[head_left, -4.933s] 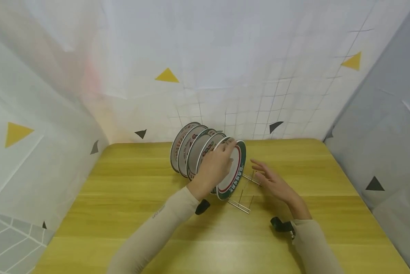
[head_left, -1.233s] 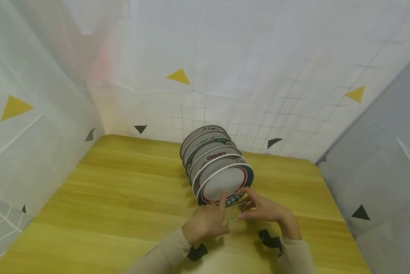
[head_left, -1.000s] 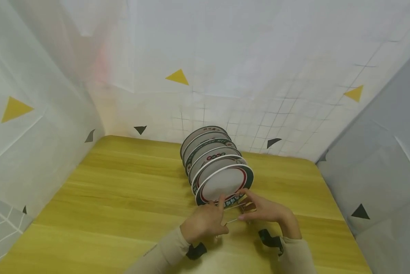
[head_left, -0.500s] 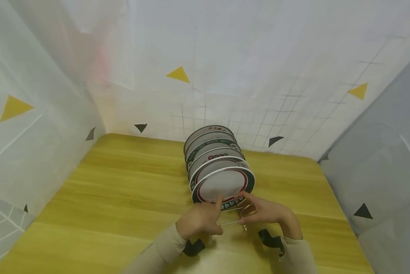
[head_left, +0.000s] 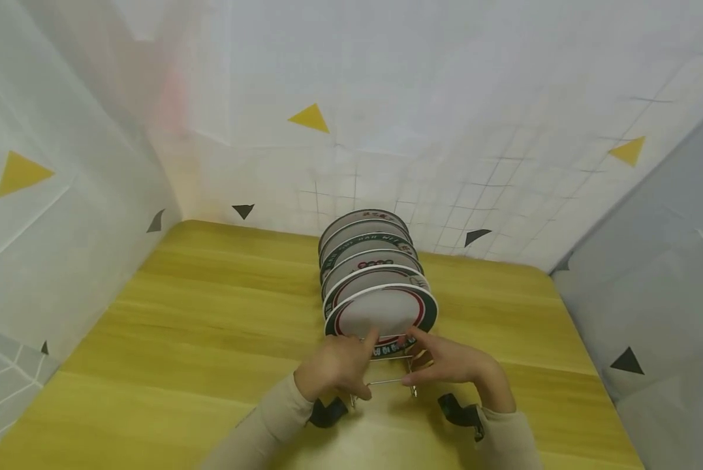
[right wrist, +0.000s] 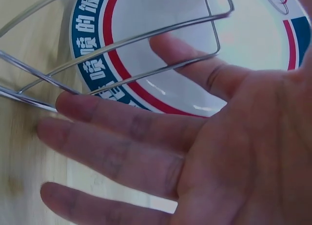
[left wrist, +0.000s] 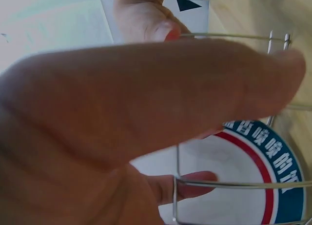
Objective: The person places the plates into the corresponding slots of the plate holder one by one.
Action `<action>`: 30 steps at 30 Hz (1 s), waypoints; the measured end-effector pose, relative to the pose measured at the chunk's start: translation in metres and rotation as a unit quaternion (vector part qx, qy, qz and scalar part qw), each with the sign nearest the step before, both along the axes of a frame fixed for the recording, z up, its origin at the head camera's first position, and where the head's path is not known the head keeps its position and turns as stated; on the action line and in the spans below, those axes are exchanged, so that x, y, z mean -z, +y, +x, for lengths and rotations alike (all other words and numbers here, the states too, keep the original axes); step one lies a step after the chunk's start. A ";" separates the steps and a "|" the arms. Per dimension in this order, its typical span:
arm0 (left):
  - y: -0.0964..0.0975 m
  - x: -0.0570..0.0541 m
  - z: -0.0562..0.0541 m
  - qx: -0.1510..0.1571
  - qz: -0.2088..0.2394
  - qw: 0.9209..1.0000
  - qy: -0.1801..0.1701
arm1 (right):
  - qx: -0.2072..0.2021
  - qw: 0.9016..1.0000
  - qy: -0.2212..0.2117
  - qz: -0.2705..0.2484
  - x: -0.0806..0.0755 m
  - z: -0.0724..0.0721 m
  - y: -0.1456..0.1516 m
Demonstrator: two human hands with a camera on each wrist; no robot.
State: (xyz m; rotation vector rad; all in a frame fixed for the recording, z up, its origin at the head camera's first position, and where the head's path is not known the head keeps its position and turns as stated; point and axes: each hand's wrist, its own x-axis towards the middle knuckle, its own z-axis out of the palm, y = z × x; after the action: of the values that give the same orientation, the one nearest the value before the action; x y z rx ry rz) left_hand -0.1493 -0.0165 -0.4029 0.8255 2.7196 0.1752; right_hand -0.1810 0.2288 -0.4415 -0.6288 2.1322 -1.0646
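Several white plates with printed rims stand on edge in a wire plate rack (head_left: 392, 358). The front plate (head_left: 380, 313) has a green band, a red ring and white lettering. My left hand (head_left: 330, 365) holds the rack's near left side; in the left wrist view its thumb (left wrist: 161, 88) crosses in front, and a fingertip (left wrist: 200, 183) lies against the wire (left wrist: 243, 185). At the near right side, my right hand (head_left: 457, 359) holds the rack between index finger and thumb. The right wrist view shows that index finger (right wrist: 178, 51) behind the wire, its other fingers stretched out.
The rack stands on a yellow wooden table (head_left: 222, 313). White sheeting (head_left: 445, 78) with yellow and dark triangles closes off the back and sides. A dark strap mount (head_left: 328, 412) is at the left wrist, another (head_left: 458, 410) at the right.
The rack and plates have swung round to face me more squarely, both hands shifting slightly with them. About five seconds ago my left hand was at the front plate and the right hovered beside the rack.
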 end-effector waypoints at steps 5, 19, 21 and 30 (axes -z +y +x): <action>-0.004 -0.005 -0.002 -0.007 0.005 1.000 -0.029 | 0.002 1.000 0.013 0.010 -0.003 0.003 -0.006; -0.012 -0.011 -0.006 -0.015 -0.023 0.999 -0.040 | -0.012 0.999 0.037 0.021 -0.009 0.010 -0.026; -0.014 -0.011 -0.007 -0.010 -0.025 0.999 -0.039 | -0.013 0.999 0.042 0.021 -0.009 0.011 -0.028; -0.022 -0.012 -0.014 0.010 0.002 0.996 -0.087 | -0.022 0.997 0.072 0.032 -0.008 0.014 -0.034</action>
State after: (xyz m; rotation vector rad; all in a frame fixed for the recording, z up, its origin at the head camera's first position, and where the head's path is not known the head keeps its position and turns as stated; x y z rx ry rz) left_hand -0.1636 -0.0381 -0.3914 0.7981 2.5492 0.2365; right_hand -0.1667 0.1947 -0.4335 -0.7384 2.2554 -0.9478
